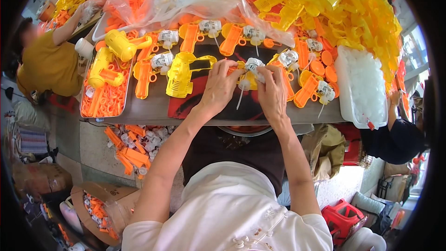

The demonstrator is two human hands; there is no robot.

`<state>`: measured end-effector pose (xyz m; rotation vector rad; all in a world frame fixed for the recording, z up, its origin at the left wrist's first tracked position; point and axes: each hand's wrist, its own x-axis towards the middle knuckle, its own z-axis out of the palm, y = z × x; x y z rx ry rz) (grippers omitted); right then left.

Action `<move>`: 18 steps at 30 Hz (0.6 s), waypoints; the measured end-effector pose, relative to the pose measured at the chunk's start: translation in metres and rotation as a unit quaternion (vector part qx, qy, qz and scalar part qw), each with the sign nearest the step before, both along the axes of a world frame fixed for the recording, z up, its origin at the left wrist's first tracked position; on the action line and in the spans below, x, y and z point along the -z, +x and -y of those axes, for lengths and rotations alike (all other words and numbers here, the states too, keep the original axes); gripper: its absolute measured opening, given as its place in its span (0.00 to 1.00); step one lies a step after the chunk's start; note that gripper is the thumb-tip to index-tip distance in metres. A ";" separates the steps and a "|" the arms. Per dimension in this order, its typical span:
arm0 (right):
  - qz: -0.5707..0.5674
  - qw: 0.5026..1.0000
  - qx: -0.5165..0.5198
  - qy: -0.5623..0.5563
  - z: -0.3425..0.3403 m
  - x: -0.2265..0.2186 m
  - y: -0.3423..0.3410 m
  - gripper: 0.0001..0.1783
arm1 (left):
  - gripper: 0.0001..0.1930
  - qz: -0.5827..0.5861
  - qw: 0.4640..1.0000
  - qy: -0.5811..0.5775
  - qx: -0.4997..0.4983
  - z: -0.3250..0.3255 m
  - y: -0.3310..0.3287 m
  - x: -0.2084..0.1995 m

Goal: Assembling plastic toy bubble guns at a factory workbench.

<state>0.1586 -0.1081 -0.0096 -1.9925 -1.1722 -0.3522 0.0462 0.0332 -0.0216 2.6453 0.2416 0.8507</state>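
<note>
At the table's front edge, both hands close on one small toy assembly [253, 70], a yellow and orange piece with a clear-and-white mechanism and a thin pale stem hanging down. My left hand [218, 86] pinches its orange left end. My right hand [273, 92] has thumb and fingers on the white mechanism; the fingers partly hide the piece. Just left of my left hand lies an open yellow toy shell [180, 78]. Similar orange-handled assemblies [306, 90] sit right of my right hand, and several more [189, 38] form a row behind.
A metal tray [124, 108] of orange parts, topped by yellow toy bodies, stands left. A white tub [344, 93] of clear pieces stands right. Yellow shells [306, 0] and a plastic bag [176, 7] pile up behind. People work at both sides. Below are a cardboard box [123, 204] and red stool [341, 218].
</note>
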 end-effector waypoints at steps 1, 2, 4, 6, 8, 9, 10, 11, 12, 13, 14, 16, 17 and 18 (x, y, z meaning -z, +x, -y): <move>0.030 1.000 0.003 -0.006 0.001 0.000 0.001 0.20 | 0.15 0.001 1.000 -0.006 0.005 0.000 0.000 0.000; 0.031 0.999 0.003 -0.006 0.001 -0.001 0.001 0.20 | 0.15 0.002 1.000 -0.005 0.005 -0.001 0.001 -0.001; 0.127 0.991 0.038 0.025 -0.001 -0.009 -0.001 0.21 | 0.16 -0.009 1.000 -0.020 0.014 -0.005 0.001 -0.002; 0.062 0.998 0.008 0.019 -0.002 -0.007 0.002 0.21 | 0.16 0.007 0.999 -0.039 0.030 -0.012 0.003 -0.002; -0.004 1.000 -0.021 0.013 -0.002 -0.007 0.004 0.20 | 0.16 0.022 0.997 -0.056 0.047 -0.017 0.003 -0.003; 0.006 0.999 -0.039 0.011 -0.002 -0.008 0.006 0.21 | 0.17 0.040 0.993 -0.095 0.052 -0.019 0.002 -0.007; 0.017 0.998 -0.057 0.009 -0.002 -0.008 0.007 0.21 | 0.18 0.058 0.988 -0.133 0.056 -0.019 0.002 -0.011; 0.016 0.998 -0.055 0.010 -0.002 -0.009 0.009 0.21 | 0.18 0.057 0.988 -0.132 0.058 -0.021 0.004 -0.016; 0.030 0.997 -0.069 0.009 -0.003 -0.010 0.009 0.21 | 0.18 0.053 0.986 -0.139 0.078 -0.021 0.006 -0.025; 0.044 0.996 -0.082 0.008 -0.002 -0.011 0.010 0.22 | 0.19 0.049 0.983 -0.147 0.100 -0.021 0.008 -0.035; 0.043 0.996 -0.081 0.008 -0.001 -0.013 0.012 0.22 | 0.20 0.038 0.980 -0.150 0.126 -0.018 0.012 -0.045; 0.075 0.990 -0.119 -0.005 0.000 -0.018 0.015 0.22 | 0.21 0.028 0.987 -0.101 0.125 -0.022 0.020 -0.050; 0.075 0.990 -0.119 -0.003 0.000 -0.019 0.014 0.22 | 0.22 0.019 0.991 -0.054 0.124 -0.024 0.023 -0.052; 0.072 0.990 -0.118 -0.011 0.000 -0.020 0.013 0.22 | 0.22 0.018 0.990 -0.053 0.128 -0.026 0.024 -0.053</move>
